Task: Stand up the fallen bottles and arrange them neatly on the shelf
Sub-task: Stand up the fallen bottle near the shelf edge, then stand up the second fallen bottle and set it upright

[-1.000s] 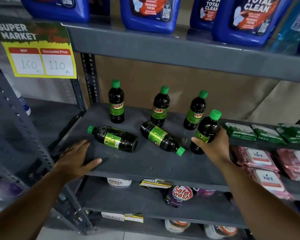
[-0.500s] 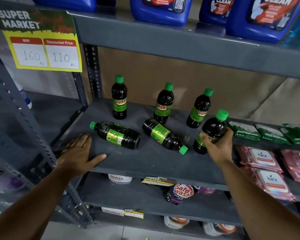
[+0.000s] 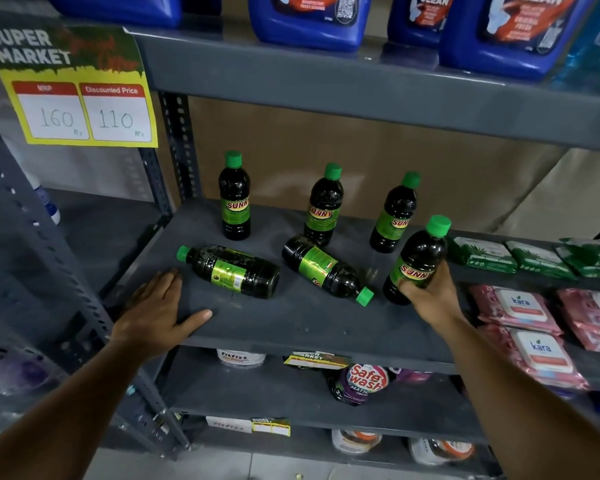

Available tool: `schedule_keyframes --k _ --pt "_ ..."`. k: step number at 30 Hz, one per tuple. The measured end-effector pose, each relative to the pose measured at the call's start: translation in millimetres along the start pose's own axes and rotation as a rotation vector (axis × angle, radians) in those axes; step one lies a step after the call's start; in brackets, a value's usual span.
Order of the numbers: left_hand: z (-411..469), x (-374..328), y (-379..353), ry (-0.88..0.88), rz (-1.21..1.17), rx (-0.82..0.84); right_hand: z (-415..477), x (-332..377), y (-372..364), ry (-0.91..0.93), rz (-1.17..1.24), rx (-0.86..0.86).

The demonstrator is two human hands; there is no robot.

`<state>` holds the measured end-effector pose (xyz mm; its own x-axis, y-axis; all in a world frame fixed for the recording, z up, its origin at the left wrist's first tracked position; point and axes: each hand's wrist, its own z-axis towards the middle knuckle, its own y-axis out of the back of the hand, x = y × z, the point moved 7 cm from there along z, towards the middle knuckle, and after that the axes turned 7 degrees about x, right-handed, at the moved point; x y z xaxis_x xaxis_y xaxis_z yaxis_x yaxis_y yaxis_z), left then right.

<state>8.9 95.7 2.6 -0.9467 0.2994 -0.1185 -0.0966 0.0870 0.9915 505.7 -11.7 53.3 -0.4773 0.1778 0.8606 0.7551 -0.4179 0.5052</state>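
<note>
Dark bottles with green caps and green SUNNY labels are on a grey shelf [image 3: 291, 323]. Three stand at the back: the left bottle [image 3: 234, 197], the middle bottle [image 3: 323, 206] and the right bottle [image 3: 394, 214]. Two lie on their sides: one fallen bottle [image 3: 232, 271] with its cap pointing left, another fallen bottle [image 3: 324, 271] with its cap pointing front right. My right hand [image 3: 428, 296] grips the lower part of a tilted bottle [image 3: 418, 254] whose base rests on the shelf. My left hand [image 3: 160, 306] lies flat on the shelf's front left, fingers apart, just in front of the left fallen bottle.
Green packets [image 3: 482, 256] and pink Kara wipe packs [image 3: 520, 306] fill the shelf to the right. Blue detergent jugs [image 3: 309, 19] stand on the shelf above. A yellow price sign [image 3: 80, 105] hangs at upper left. Lower shelves hold a Safewash pouch [image 3: 364, 381] and jars.
The bottle in my right hand has stayed in about the same tilted pose, and my right hand has shifted lower on its body. My left hand stays flat on the shelf. The camera has moved closer.
</note>
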Motion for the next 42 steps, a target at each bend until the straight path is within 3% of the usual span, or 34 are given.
schedule_keyframes --k 2,6,7,9,11,13,17,26,34,37,39,42 --pt "0.2 -0.3 1.0 0.004 0.019 0.004 -8.9 3.7 -0.1 0.065 0.001 -0.040" --pt "-0.6 -0.5 2.2 -0.001 0.029 -0.005 -60.5 28.5 4.0 0.327 -0.321 -0.478" --pt "-0.6 -0.7 2.3 -0.001 0.031 -0.009 -69.3 37.6 -6.5 0.421 -0.374 -0.462" --pt "-1.1 -0.6 2.3 -0.001 0.037 -0.003 -74.2 52.7 -38.7 0.573 -0.434 -0.247" --pt "-1.5 -1.1 2.8 -0.001 0.041 0.006 -70.1 53.3 -68.8 0.517 -0.445 0.044" --pt "-1.8 -1.1 2.8 0.001 0.044 0.006 -64.1 47.6 -82.3 0.405 -0.427 0.153" --pt "-1.4 -1.4 2.0 0.005 0.041 0.040 -55.2 48.7 -83.1 0.279 -0.368 0.143" --pt "0.3 -0.5 1.5 0.008 0.028 0.047 -47.3 88.6 -49.9 0.373 -0.361 0.049" --pt "-0.5 -0.2 2.6 -0.005 -0.003 0.028 -21.9 192.3 -47.5 0.533 -0.384 0.192" --pt "-1.4 -0.4 2.5 0.004 0.000 0.052 -11.1 200.7 -64.8 0.467 -0.436 0.220" --pt "-2.1 -0.6 2.8 0.007 0.004 0.057 -4.3 193.8 -69.0 0.409 -0.370 0.229" --pt "-2.3 -1.1 3.8 0.001 -0.013 0.052 -2.4 161.6 -79.2 0.269 -0.035 0.374"
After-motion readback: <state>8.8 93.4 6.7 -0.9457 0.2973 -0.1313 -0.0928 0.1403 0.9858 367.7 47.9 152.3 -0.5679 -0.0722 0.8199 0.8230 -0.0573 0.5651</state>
